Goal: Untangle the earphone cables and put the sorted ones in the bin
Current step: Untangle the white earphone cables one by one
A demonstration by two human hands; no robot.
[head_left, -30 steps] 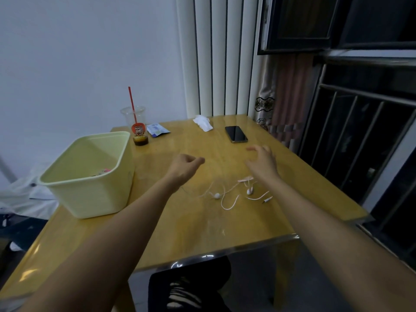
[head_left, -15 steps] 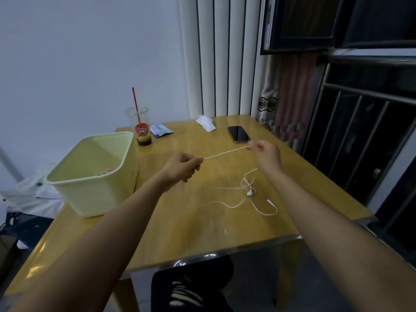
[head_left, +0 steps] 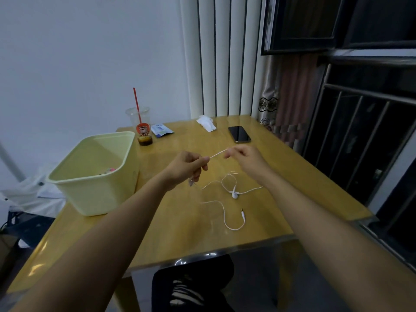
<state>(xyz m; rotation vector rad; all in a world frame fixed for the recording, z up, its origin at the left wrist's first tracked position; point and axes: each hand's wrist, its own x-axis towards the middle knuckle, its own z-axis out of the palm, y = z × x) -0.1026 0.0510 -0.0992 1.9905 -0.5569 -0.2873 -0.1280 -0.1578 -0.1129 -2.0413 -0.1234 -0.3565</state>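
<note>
Closer together now: left hand, right hand; both pinching earphone cable taut.

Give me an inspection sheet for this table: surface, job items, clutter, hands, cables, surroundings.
Surface: wooden table, glossy.
Job's things: white earphone cable; pale yellow bin at left, something pink inside.
Clutter: cup with red straw, packet, tissue, phone.
Hands: left hand and right hand each pinch the cable, short stretch taut between.
Cables: rest lies looped on table, earbud and jack down.
Surroundings: white wall, vertical blinds, barred window.
</note>
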